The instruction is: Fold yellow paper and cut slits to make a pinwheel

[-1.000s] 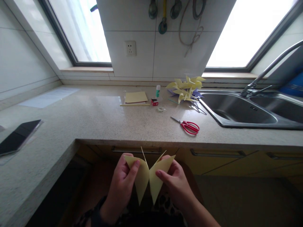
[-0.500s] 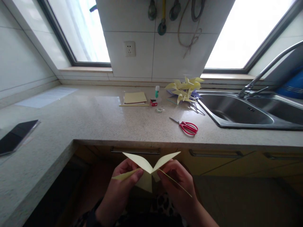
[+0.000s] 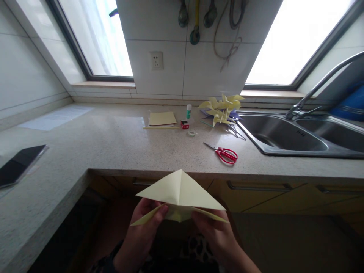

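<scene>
Both my hands hold one pale yellow sheet of folded paper below the counter's front edge. My left hand pinches its lower left flap, thumb on top. My right hand grips the lower right flap. The sheet spreads out as a flat triangle with a centre crease, its point toward the counter, and it hides most of my fingers.
On the speckled counter lie red-handled scissors, a stack of yellow paper, a glue stick, a small red box, a tape roll and a pile of yellow paper pinwheels. A steel sink is at the right, a dark phone at the left.
The paper was folded into two upright wings. My hands have pulled the flaps apart and down, and it has spread into a wide flat triangle.
</scene>
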`<control>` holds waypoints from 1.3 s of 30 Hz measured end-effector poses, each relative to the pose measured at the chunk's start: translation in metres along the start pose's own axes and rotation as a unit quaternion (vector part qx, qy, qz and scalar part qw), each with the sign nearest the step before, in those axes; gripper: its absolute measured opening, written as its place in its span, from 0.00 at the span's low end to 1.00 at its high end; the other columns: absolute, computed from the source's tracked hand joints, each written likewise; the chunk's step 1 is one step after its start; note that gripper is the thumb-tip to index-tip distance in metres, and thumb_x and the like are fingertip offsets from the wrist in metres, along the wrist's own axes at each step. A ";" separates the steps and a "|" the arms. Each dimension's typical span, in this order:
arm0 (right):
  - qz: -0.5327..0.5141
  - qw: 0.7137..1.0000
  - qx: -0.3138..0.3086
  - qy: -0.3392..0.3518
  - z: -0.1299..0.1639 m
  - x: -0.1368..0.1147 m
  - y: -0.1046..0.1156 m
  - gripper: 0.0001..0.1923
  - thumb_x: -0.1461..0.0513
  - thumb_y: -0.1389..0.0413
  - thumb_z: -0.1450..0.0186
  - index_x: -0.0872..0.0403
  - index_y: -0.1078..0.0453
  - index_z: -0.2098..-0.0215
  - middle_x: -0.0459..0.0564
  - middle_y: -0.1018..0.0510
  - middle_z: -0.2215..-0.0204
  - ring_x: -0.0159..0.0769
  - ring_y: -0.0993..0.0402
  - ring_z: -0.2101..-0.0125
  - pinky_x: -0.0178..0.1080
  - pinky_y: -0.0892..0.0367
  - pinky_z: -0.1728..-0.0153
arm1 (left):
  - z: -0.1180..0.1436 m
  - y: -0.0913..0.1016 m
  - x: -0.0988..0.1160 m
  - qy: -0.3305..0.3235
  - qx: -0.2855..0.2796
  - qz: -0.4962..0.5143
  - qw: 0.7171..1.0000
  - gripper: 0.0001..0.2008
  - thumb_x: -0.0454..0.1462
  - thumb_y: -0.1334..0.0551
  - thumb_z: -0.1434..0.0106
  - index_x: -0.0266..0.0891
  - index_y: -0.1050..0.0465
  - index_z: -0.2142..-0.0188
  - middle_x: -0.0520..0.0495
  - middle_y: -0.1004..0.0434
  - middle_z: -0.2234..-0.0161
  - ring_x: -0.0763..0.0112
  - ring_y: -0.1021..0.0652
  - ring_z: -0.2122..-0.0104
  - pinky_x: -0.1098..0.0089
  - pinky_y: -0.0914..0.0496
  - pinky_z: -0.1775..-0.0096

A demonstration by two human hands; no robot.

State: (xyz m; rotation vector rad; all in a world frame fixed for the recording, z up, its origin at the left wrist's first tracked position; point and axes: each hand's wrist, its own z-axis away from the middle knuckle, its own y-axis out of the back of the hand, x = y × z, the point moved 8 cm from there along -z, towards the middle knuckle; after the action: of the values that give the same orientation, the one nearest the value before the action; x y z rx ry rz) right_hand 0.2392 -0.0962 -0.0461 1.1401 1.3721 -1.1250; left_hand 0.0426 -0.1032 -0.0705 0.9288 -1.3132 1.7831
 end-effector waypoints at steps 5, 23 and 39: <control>-0.135 0.987 -0.031 -0.076 0.006 0.023 0.000 0.24 0.49 0.33 0.40 0.51 0.23 0.49 0.56 0.17 0.53 0.53 0.23 0.50 0.50 0.29 0.49 | 0.000 -0.004 0.002 -0.003 -0.016 0.001 1.000 0.15 0.39 0.24 0.46 0.39 0.28 0.67 0.51 0.21 0.68 0.71 0.22 0.69 0.73 0.28 0.65; -0.036 0.991 0.094 -0.083 -0.001 0.003 0.014 0.22 0.50 0.32 0.42 0.53 0.22 0.54 0.52 0.16 0.63 0.43 0.22 0.64 0.39 0.28 0.62 | 0.008 -0.019 -0.002 0.065 -0.048 0.051 0.995 0.20 0.38 0.25 0.45 0.39 0.27 0.54 0.43 0.17 0.61 0.57 0.18 0.62 0.63 0.24 0.59; -0.026 0.995 0.038 -0.086 -0.010 0.012 0.012 0.23 0.50 0.34 0.39 0.51 0.25 0.50 0.52 0.18 0.60 0.44 0.21 0.61 0.42 0.26 0.59 | 0.005 -0.034 -0.012 0.128 -0.058 0.076 0.987 0.28 0.38 0.27 0.42 0.36 0.28 0.43 0.37 0.17 0.55 0.55 0.16 0.60 0.63 0.22 0.60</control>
State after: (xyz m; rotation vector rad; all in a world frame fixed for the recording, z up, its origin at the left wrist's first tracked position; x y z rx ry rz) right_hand 0.2488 -0.0843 -0.0575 1.0411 1.2405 -1.2912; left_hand 0.0786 -0.1020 -0.0644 0.5268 -1.3321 1.8489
